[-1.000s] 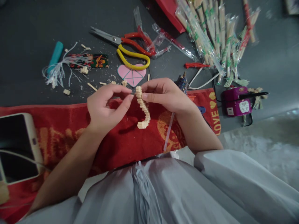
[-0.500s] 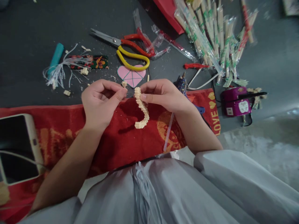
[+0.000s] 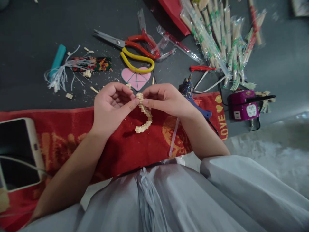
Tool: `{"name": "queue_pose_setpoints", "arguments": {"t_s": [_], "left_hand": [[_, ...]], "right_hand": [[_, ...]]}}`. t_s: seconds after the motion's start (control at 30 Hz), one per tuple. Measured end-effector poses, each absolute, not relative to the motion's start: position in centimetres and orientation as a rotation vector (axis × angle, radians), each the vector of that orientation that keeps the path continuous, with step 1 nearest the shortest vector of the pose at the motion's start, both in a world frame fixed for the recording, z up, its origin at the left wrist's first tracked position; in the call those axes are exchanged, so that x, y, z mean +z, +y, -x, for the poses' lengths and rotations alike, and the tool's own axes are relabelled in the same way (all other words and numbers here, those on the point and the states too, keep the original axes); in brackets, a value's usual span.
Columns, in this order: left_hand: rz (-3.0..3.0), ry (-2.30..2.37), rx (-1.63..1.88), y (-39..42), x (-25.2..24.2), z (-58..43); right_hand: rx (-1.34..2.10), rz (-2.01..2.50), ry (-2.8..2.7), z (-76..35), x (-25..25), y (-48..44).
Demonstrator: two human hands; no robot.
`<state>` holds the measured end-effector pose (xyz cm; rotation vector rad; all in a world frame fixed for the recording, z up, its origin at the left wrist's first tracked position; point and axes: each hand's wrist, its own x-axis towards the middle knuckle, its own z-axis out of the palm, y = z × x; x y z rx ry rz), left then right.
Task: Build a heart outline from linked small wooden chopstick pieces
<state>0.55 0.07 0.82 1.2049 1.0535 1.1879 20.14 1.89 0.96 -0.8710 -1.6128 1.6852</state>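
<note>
Right hand (image 3: 166, 98) first: thumb & forefinger pinched tight on the top end of the wooden-block chain (image 3: 145, 116), so that one's got a firm grip. Left hand (image 3: 111, 106) comes in from 9 o'clock, thumb tip pressed vs. the same top end, other fingers curled loose above it; can't tell if they're actually closed on anything, too small to see. Both hands meet at that top link, neither clearly nearer. From there the chain hangs toward 6 o'clock, long axis approx. vertical, then hooks round to 7 o'clock, free end just over the red towel (image 3: 116, 148). Nothing between fingers & chain. Moving out: a loose wood bit (image 3: 128, 86) & pink heart (image 3: 135, 78) at 12 o'clock just past our knuckles, scissors (image 3: 135, 54) beyond that. Glue gun (image 3: 190, 91) at 3 o'clock beside our right wrist, purple device (image 3: 243, 106) further out. Wrapped chopsticks (image 3: 217, 35) piled at 1 o'clock, white tassel (image 3: 60, 72) at 10, phone (image 3: 16, 151) way off at 8 on the towel.
</note>
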Motion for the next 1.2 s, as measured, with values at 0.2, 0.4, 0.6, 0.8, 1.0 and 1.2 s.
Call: {"name": "queue_pose_setpoints", "arguments": {"t_s": [0.2, 0.4, 0.6, 0.8, 1.0, 1.2], "left_hand": [[-1.145, 1.053, 1.137, 0.2, 1.1, -0.4], [-1.228, 1.000, 1.148, 0.6, -0.3, 0.1], [-1.518, 1.117, 1.227, 0.4, -0.5, 0.6], [-2.352, 1.054, 1.379, -0.2, 1.3, 0.8], [-2.524, 1.033, 1.249, -0.5, 1.1, 0.9], [-2.383, 1.090, 1.150, -0.5, 0.7, 1.4]], "right_hand": [[1.604, 0.910, -1.723, -20.2, 1.0, 1.8], [1.673, 0.890, -1.675, -20.2, 1.2, 1.9], [1.822, 0.887, -1.464, -20.3, 1.8, 1.7], [1.855, 0.846, -1.323, -20.4, 2.1, 1.6], [1.854, 0.828, -1.319, -20.3, 2.2, 1.6], [1.872, 0.836, -1.313, -20.4, 2.3, 1.5]]}}
